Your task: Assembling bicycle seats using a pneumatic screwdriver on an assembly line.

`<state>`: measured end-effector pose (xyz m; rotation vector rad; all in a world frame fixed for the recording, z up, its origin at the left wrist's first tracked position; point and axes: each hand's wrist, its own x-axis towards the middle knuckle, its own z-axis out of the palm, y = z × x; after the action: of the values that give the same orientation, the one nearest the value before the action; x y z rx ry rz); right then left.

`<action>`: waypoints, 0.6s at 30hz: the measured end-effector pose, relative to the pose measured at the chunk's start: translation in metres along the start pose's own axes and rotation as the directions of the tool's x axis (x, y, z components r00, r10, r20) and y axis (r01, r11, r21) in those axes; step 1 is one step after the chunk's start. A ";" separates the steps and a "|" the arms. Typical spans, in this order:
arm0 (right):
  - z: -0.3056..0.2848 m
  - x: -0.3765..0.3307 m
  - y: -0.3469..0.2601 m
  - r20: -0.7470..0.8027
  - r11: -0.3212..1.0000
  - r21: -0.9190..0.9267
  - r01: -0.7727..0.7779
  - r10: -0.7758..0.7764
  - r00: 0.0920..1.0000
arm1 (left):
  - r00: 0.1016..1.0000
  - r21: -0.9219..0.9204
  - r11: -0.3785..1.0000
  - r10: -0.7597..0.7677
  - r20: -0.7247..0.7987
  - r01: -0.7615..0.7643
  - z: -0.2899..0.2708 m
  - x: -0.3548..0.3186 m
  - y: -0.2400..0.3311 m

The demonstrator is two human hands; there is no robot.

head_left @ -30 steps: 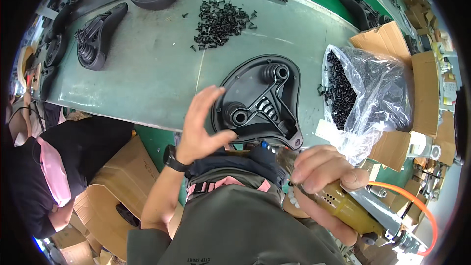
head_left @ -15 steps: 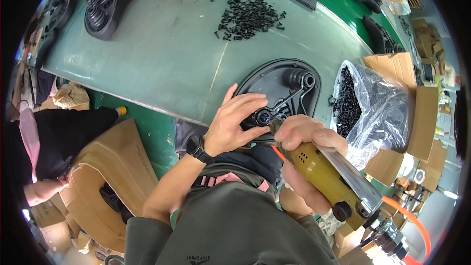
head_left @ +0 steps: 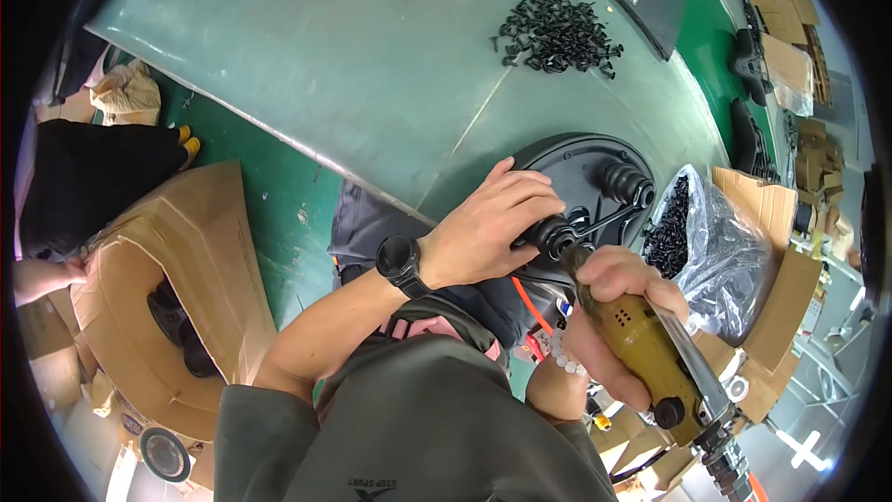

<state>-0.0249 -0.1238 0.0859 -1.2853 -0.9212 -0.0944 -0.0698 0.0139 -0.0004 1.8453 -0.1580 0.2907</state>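
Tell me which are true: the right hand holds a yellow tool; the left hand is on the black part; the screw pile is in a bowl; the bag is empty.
1. The right hand holds a yellow tool. True.
2. The left hand is on the black part. True.
3. The screw pile is in a bowl. False: it lies loose on the table.
4. The bag is empty. False: it holds black screws.
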 end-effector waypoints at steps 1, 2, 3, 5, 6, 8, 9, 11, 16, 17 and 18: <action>-0.002 0.000 -0.001 0.026 0.999 -0.038 0.001 0.000 1.000 | 1.000 -0.007 1.000 -0.003 -0.017 0.003 0.001 -0.001 -0.001; -0.001 0.000 -0.001 0.035 0.999 -0.038 -0.008 0.009 0.999 | 0.999 -0.013 1.000 -0.005 -0.033 0.004 0.002 -0.001 -0.003; -0.001 0.002 0.000 0.048 0.999 -0.035 -0.008 0.009 0.999 | 0.999 -0.020 1.000 -0.010 -0.037 0.009 0.001 -0.002 -0.004; -0.001 0.004 -0.001 0.064 0.999 -0.034 -0.012 0.014 0.998 | 1.000 -0.021 1.000 0.004 0.005 -0.004 -0.001 -0.002 -0.006; -0.001 0.004 0.000 0.069 0.999 -0.032 -0.020 0.022 0.997 | 1.000 -0.024 1.000 0.001 0.004 -0.001 -0.002 -0.003 -0.006; 0.000 0.004 0.002 0.073 0.999 -0.029 -0.030 0.032 0.997 | 1.000 -0.028 1.000 -0.002 0.001 0.002 -0.003 -0.003 -0.005; 0.000 0.003 0.006 0.061 0.998 -0.054 0.012 -0.009 0.998 | 1.000 -0.030 1.000 -0.003 0.002 0.003 -0.003 -0.003 -0.006; 0.001 0.003 0.010 0.049 0.995 -0.079 0.055 -0.051 0.998 | 1.000 -0.043 0.999 0.011 0.021 -0.010 -0.002 -0.003 -0.007; 0.010 -0.001 0.008 -0.006 0.994 -0.082 0.075 -0.075 0.997 | 1.000 -0.063 0.998 0.019 0.001 -0.019 -0.002 -0.005 -0.008; 0.011 -0.002 0.010 -0.005 0.994 -0.081 0.076 -0.076 0.997 | 1.000 -0.067 0.998 0.017 -0.001 -0.017 -0.003 -0.006 -0.009; 0.009 -0.002 0.012 0.018 0.993 -0.071 0.091 -0.090 0.996 | 1.000 -0.066 0.998 0.022 0.000 -0.022 -0.002 -0.005 -0.009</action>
<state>-0.0246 -0.1129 0.0757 -1.3116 -0.9959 -0.1905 -0.0725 0.0181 -0.0091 1.7789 -0.1866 0.2967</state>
